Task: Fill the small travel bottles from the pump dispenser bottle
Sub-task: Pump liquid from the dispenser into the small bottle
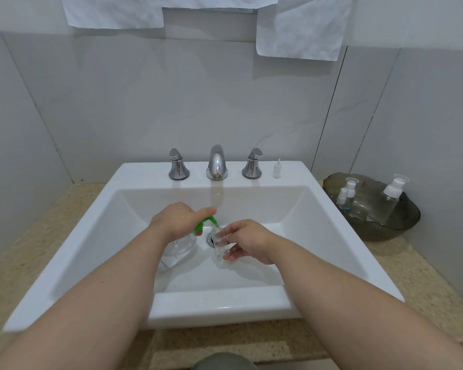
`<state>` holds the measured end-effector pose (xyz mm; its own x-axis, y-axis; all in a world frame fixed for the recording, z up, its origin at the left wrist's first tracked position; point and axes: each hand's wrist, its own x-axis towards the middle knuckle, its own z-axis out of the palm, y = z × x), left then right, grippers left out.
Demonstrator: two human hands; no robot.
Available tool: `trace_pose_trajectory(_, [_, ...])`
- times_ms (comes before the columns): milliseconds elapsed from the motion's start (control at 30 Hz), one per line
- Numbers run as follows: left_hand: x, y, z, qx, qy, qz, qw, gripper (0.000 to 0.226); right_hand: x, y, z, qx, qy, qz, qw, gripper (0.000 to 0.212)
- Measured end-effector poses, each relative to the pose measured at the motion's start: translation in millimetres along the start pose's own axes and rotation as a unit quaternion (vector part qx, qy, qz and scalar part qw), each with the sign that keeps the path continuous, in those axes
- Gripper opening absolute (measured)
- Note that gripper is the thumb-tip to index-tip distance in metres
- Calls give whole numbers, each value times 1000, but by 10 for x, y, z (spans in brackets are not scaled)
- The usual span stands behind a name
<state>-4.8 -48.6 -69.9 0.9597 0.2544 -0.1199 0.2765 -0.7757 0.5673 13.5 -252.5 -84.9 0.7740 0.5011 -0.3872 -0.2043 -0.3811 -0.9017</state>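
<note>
My left hand point(178, 220) grips the pump dispenser bottle point(181, 245), forefinger on its green pump head point(206, 222), over the middle of the sink point(145, 172). My right hand point(247, 243) pinches a small travel bottle point(220, 243) under the nozzle, above the drain point(209, 240). Spare bottles point(390, 201) stand in a bowl point(396, 231) at the surface's point(425, 284) right edge.

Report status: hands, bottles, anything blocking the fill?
Left grip holds clear pump dispenser bottle with green pump, finger on pump head. Right grip holds small clear travel bottle, mouth at the nozzle, over white sink. Nothing blocking.
</note>
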Motion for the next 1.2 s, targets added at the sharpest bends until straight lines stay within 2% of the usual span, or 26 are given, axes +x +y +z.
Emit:
trace_pose_trajectory(900, [18,15,-5,-51,-24,-11,998,50,-2,12,8,11,-6,-1,1000,19])
trace_pose_trajectory(1200, [3,20,-26,-49,-11,-4,999,42,21,33,4,5,-7,-3,1000,26])
